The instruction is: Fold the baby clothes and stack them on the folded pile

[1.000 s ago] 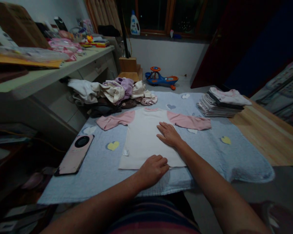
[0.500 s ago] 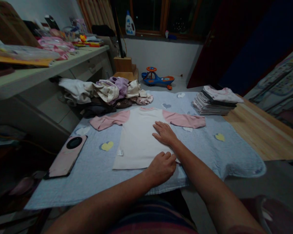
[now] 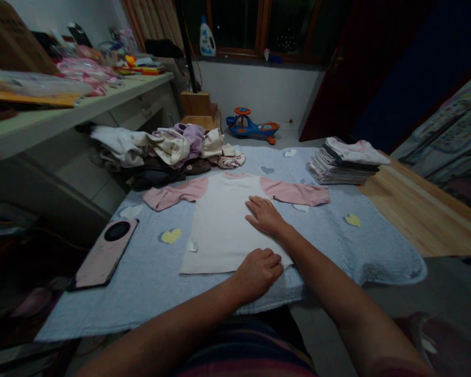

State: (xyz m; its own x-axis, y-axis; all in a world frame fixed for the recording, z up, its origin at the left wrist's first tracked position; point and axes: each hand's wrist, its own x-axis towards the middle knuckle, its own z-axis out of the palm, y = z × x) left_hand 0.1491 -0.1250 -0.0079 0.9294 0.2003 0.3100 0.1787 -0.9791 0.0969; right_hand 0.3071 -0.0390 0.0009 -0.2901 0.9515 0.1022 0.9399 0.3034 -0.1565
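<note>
A long-sleeved shirt (image 3: 223,225) with a white body and pink sleeves lies spread out, its neck pointing away from me. My right hand (image 3: 265,214) rests flat on the right side of the white body, fingers stretched out. Closer to me, my left hand (image 3: 259,272) is closed at the bottom hem near the shirt's right corner, fingers curled down over the cloth. Its fingertips are hidden, and both hands touch the shirt. A small white label shows at the shirt's lower left.
Under the shirt is a light blue quilted cover (image 3: 149,293) with heart patches. A pink phone (image 3: 104,256) lies at left. Rumpled clothes (image 3: 165,149) are heaped at the back left, and a folded stack (image 3: 341,165) stands at the back right on a wooden surface (image 3: 424,209).
The shirt's lower right corner, pulled up a little at my left hand before, now lies flatter and shows beside my fingers. My right hand stays in place.
</note>
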